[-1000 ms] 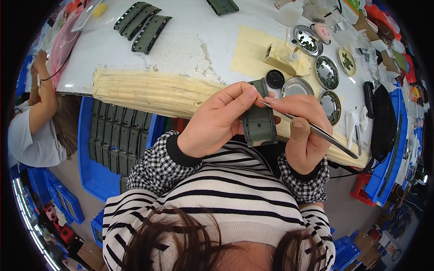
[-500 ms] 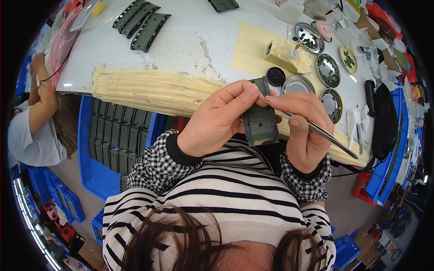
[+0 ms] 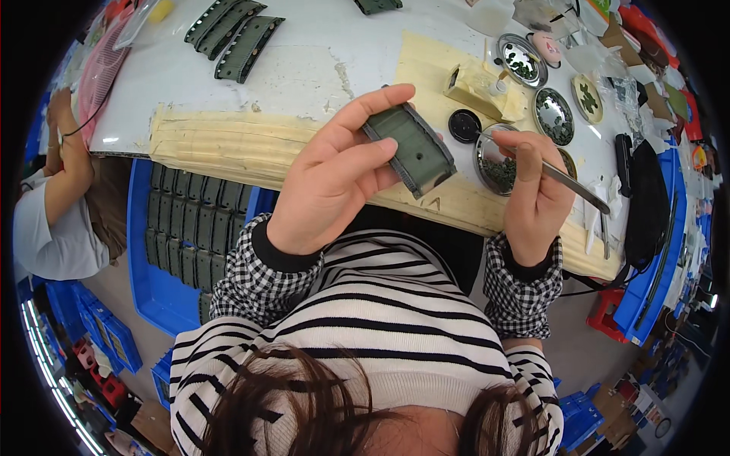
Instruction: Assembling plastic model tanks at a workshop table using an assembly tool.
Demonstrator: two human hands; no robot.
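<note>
My left hand [image 3: 323, 178] grips a dark green, slightly curved plastic part [image 3: 420, 154], thumb on its face and fingers along its edge. The part is tilted and has a small hole and ribbed long edges. In my right hand [image 3: 538, 186] is a pair of metal tweezers [image 3: 572, 182], pinched between thumb and fingers. Its tips point left beside a small black round cap [image 3: 464, 126]. Under the right hand, and partly hidden by it, sits a round metal dish [image 3: 480, 169] with many tiny dark green pieces.
More metal dishes [image 3: 553, 115] of small green pieces stand at the right, near a tape-wrapped block [image 3: 477, 93]. Several similar green parts [image 3: 249, 47] lie at the far left. A blue crate [image 3: 163, 292] below holds rows of them. Another person's arm [image 3: 70, 163] shows at left.
The tweezers have left the green part and moved right to the black cap and dish. My left hand has shifted left and turned the part so it tilts.
</note>
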